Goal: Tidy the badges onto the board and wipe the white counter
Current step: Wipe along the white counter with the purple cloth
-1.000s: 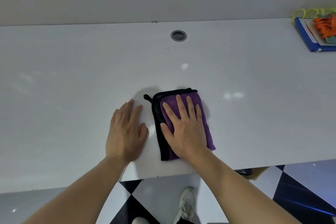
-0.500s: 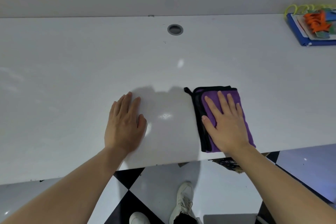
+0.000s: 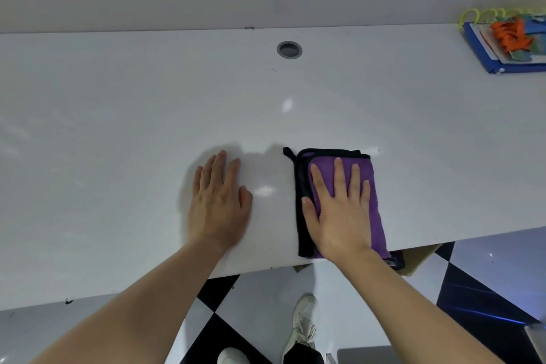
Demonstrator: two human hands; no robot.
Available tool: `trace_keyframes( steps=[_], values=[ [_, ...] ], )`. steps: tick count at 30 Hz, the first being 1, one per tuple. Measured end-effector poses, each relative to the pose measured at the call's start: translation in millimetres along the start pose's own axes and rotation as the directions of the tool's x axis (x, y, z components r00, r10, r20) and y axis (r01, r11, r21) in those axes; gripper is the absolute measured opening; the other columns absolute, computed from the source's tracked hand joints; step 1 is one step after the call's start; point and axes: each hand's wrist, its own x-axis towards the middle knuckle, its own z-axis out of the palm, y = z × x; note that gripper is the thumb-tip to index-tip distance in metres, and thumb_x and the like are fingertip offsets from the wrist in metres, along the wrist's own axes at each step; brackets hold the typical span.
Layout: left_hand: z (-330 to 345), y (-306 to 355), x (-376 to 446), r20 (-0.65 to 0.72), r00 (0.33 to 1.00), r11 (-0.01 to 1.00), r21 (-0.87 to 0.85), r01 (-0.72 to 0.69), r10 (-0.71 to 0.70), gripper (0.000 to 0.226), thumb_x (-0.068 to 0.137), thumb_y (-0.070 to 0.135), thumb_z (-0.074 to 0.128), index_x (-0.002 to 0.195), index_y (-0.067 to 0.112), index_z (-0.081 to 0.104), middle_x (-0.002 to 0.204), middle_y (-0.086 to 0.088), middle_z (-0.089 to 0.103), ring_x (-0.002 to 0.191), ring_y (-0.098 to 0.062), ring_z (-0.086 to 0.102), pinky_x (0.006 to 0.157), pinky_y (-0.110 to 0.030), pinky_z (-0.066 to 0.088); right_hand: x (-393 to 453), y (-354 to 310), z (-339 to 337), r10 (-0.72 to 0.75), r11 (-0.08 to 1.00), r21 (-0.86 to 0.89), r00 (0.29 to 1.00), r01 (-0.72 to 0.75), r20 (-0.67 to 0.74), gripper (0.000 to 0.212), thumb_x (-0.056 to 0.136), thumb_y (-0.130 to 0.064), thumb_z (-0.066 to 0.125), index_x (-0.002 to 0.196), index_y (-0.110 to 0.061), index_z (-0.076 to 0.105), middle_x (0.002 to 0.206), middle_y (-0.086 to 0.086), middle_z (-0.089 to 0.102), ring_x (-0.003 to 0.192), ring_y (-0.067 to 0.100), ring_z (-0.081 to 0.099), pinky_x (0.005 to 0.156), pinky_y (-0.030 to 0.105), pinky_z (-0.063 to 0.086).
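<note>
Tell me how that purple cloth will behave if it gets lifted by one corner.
The cloth is folded in layers, so it would probably unfold and hang limp. It looks soft and light. Under the flat right hand it likely slides easily on the glossy counter.

White tabletop (image 3: 118,127), grey grommet hole (image 3: 289,49) near back edge. Right hand (image 3: 339,210) flat on folded purple cloth (image 3: 375,204), black-edged, at front edge. Left hand (image 3: 218,201) flat on bare surface beside it. Blue board (image 3: 499,66) with badges (image 3: 509,35) far right. Checkered floor (image 3: 224,331) below.
</note>
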Motion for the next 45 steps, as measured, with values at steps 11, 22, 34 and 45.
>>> trace_keyframes(
  steps=[11, 22, 34, 45],
  values=[
    [-2, -5, 3, 0.007, 1.000, 1.000, -0.023, -0.013, 0.013, 0.057, 0.099, 0.030, 0.032, 0.154, 0.018, 0.039, 0.165, -0.009, 0.029, 0.153, -0.025, 0.024, 0.127, -0.043, 0.011, 54, -47, 2, -0.031, 0.999, 0.009, 0.999, 0.031, -0.012, 0.071, 0.097, -0.062, 0.003, 0.164, -0.038, 0.007, 0.173, 0.008, -0.008, 0.157, 0.037, -0.014, 0.127, 0.056, -0.002],
    [-35, -55, 87, -0.089, 0.991, 0.995, 0.036, -0.097, 0.100, 0.041, 0.089, 0.025, 0.061, 0.130, 0.016, 0.062, 0.129, -0.005, 0.058, 0.115, -0.030, 0.052, 0.095, -0.044, 0.042, 149, -68, -11, -0.067, 0.998, 0.015, 0.997, 0.068, -0.040, 0.065, 0.101, -0.056, 0.009, 0.164, -0.039, 0.008, 0.173, 0.005, -0.002, 0.158, 0.034, -0.008, 0.128, 0.054, 0.001],
    [-62, -137, 188, -0.065, 0.993, 0.992, 0.070, 0.102, -0.097, 0.050, 0.099, 0.035, 0.042, 0.144, 0.014, 0.044, 0.157, -0.013, 0.036, 0.144, -0.035, 0.031, 0.114, -0.051, 0.030, 243, -85, -20, -0.124, 0.992, 0.016, 0.990, 0.126, -0.066, 0.065, 0.102, -0.056, 0.011, 0.164, -0.037, 0.010, 0.173, 0.006, 0.001, 0.158, 0.035, -0.006, 0.128, 0.054, 0.002],
    [-58, -181, 206, -0.087, 0.944, 0.948, 0.008, 0.319, -0.317, 0.064, 0.097, 0.052, 0.025, 0.155, 0.025, 0.028, 0.168, -0.002, 0.018, 0.154, -0.020, 0.011, 0.126, -0.042, 0.009, 305, -101, -27, -0.268, 0.958, -0.113, 0.963, 0.264, -0.028, 0.071, 0.099, -0.059, 0.001, 0.164, -0.032, -0.004, 0.172, 0.011, -0.008, 0.158, 0.033, -0.013, 0.127, 0.055, -0.001]
  ],
)
